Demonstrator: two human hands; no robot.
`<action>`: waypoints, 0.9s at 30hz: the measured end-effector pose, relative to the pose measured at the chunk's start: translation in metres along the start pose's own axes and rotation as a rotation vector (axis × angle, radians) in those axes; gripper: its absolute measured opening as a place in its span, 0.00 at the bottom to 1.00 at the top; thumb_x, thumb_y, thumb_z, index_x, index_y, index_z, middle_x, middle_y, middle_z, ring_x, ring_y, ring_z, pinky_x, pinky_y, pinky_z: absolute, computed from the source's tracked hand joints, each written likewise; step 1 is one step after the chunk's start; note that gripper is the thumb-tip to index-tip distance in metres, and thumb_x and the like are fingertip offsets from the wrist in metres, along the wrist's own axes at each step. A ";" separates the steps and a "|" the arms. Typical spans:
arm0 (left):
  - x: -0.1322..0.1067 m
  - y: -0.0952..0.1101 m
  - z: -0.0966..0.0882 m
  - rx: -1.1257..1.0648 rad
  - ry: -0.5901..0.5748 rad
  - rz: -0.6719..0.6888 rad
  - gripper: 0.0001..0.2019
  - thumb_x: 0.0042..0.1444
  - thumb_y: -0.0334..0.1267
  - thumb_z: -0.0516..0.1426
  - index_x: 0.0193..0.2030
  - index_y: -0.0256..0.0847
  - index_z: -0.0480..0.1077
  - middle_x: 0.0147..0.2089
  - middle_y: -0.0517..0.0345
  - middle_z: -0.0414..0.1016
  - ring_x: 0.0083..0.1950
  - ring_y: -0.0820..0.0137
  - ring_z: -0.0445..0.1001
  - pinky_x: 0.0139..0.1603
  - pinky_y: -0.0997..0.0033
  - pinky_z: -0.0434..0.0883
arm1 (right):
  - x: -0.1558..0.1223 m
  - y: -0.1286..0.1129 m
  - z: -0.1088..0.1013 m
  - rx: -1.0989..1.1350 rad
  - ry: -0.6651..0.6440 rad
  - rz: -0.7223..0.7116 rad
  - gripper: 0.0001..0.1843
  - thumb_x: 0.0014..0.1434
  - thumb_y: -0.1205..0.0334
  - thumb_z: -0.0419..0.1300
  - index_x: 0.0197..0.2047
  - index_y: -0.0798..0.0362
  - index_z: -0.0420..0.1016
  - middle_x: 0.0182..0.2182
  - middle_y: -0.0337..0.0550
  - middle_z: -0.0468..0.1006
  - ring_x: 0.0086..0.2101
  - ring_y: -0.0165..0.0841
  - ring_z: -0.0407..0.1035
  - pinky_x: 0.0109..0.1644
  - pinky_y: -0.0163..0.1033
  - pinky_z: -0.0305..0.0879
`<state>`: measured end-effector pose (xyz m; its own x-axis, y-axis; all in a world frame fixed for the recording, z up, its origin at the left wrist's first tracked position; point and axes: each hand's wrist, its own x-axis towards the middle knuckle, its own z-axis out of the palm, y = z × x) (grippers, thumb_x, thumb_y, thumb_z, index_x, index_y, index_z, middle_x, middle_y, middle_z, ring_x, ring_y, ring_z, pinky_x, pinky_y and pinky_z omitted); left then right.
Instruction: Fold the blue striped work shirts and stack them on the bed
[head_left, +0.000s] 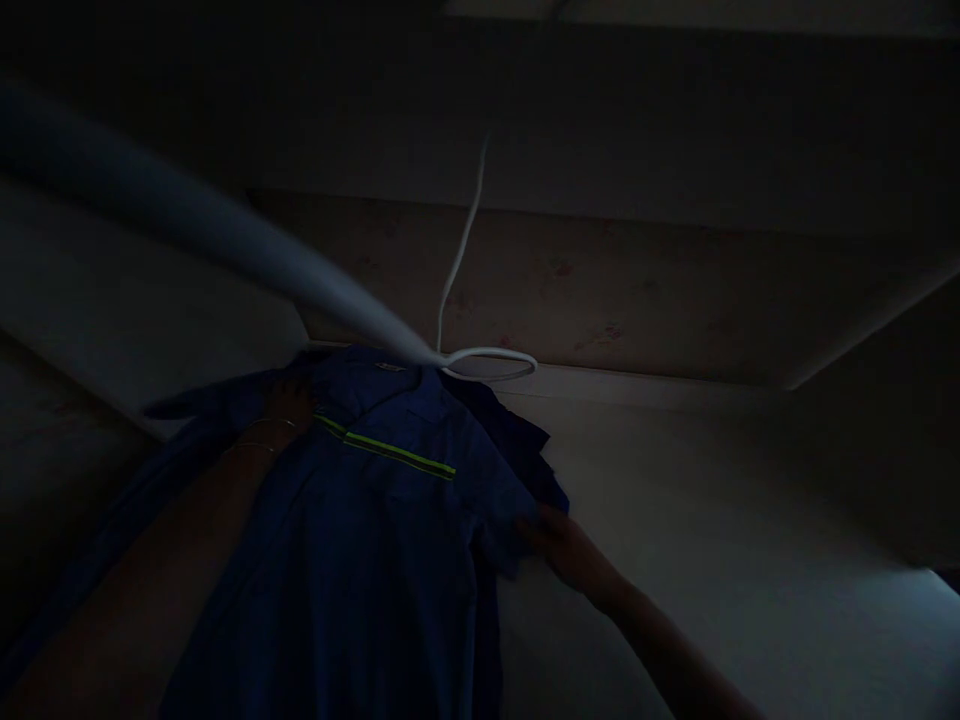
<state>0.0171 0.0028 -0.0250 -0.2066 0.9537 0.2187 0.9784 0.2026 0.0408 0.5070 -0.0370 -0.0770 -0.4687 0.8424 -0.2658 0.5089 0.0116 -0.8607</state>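
Note:
The scene is very dark. A blue work shirt [375,520] with a yellow-green reflective stripe [386,448] hangs on a white hanger [487,362], whose hook sits over a pale slanted rod [225,235]. My left hand [289,405], with thin bangles at the wrist, rests on the shirt's left shoulder; its fingers are lost in the dark cloth. My right hand [566,545] is closed on the shirt's right sleeve edge.
A white cord [461,250] hangs down from above to the hanger. Behind the shirt is a pale wall [675,300] with faint marks and a ledge. A light wall surface [712,520] lies to the right.

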 end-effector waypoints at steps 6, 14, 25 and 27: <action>-0.037 0.057 -0.011 0.116 -0.029 0.044 0.24 0.64 0.45 0.47 0.58 0.27 0.65 0.63 0.32 0.65 0.62 0.46 0.64 0.62 0.44 0.58 | 0.024 -0.017 -0.018 0.595 0.365 0.026 0.24 0.54 0.38 0.62 0.41 0.51 0.73 0.32 0.39 0.78 0.32 0.35 0.72 0.35 0.37 0.68; -0.094 0.006 -0.006 0.396 -0.027 0.058 0.29 0.62 0.56 0.45 0.53 0.35 0.73 0.59 0.41 0.71 0.64 0.46 0.62 0.66 0.34 0.42 | 0.044 0.022 -0.038 0.670 0.617 0.176 0.20 0.40 0.48 0.67 0.33 0.52 0.70 0.20 0.33 0.69 0.18 0.26 0.61 0.21 0.32 0.55; -0.060 0.014 -0.058 0.471 0.221 0.107 0.20 0.60 0.22 0.40 0.37 0.19 0.73 0.45 0.41 0.73 0.62 0.48 0.59 0.65 0.33 0.44 | 0.037 -0.058 0.026 -0.314 0.541 -0.524 0.18 0.66 0.52 0.51 0.53 0.52 0.72 0.55 0.51 0.73 0.55 0.41 0.65 0.62 0.52 0.58; -0.059 0.041 -0.039 0.434 0.184 0.165 0.19 0.61 0.25 0.42 0.43 0.24 0.74 0.50 0.41 0.74 0.61 0.53 0.63 0.68 0.37 0.43 | 0.050 -0.053 0.040 -0.596 0.401 -0.502 0.21 0.69 0.51 0.48 0.59 0.48 0.70 0.63 0.48 0.67 0.62 0.44 0.57 0.67 0.62 0.44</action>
<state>0.0696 -0.0537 0.0016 -0.0062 0.9336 0.3583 0.8975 0.1632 -0.4097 0.4276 -0.0173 -0.0618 -0.5068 0.7866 0.3526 0.6552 0.6173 -0.4354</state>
